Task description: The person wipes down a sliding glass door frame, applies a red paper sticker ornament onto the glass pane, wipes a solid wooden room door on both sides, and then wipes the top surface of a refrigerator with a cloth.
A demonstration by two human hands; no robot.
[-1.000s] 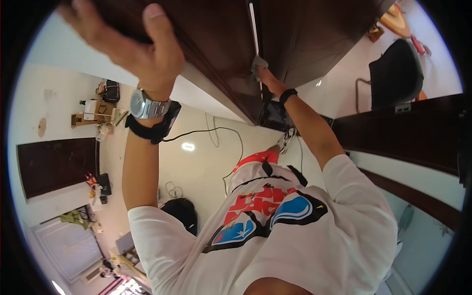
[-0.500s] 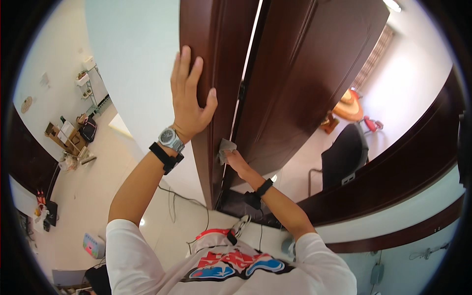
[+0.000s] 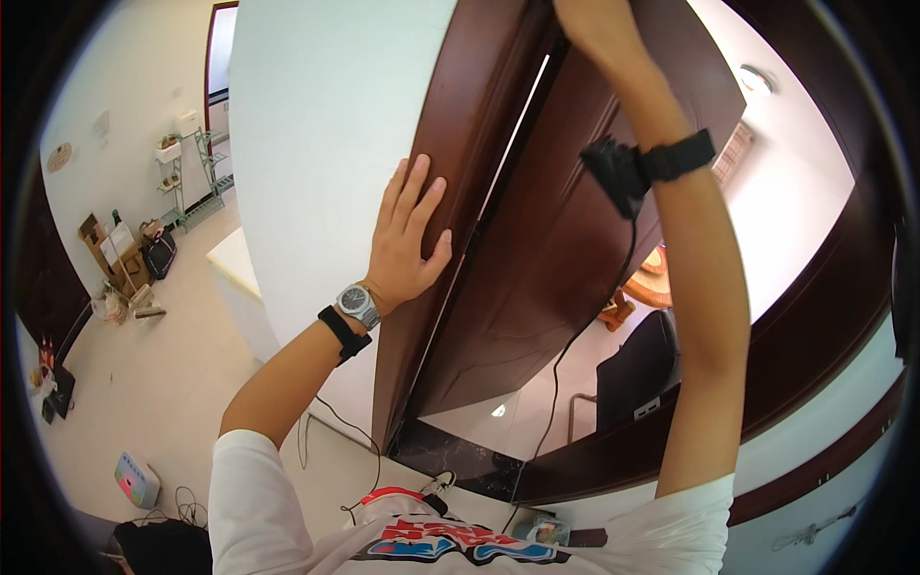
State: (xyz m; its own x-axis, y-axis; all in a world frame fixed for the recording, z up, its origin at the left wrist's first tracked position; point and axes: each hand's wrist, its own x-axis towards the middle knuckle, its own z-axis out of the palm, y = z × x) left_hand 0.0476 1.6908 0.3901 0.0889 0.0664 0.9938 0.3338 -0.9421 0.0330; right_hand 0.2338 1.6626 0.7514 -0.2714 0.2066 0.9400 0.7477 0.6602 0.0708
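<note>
My left hand (image 3: 407, 235) lies open against the edge of the dark brown door frame (image 3: 474, 105), fingers spread and pointing up. A watch (image 3: 356, 303) and a black strap are on that wrist. Beside the frame stands a brown panelled door (image 3: 527, 259), ajar, with a thin bright gap along its hinge side. My right hand (image 3: 596, 27) is raised high by the top of this gap, at the picture's upper edge. Its fingers are cut off there, so what they hold is hidden. A black strap with a small black device (image 3: 618, 177) circles the right wrist.
A black cable (image 3: 556, 383) hangs from the right wrist device past the door. Through the doorway stand a black chair (image 3: 632, 369) and an orange-brown wooden piece (image 3: 650, 283). Boxes and bags (image 3: 129, 254) and a plant stand (image 3: 172, 177) line the left wall.
My right hand has risen from low on the hinge gap, where it held a grey cloth, to the top of the view. The cloth is out of sight. My left hand stays on the frame.
</note>
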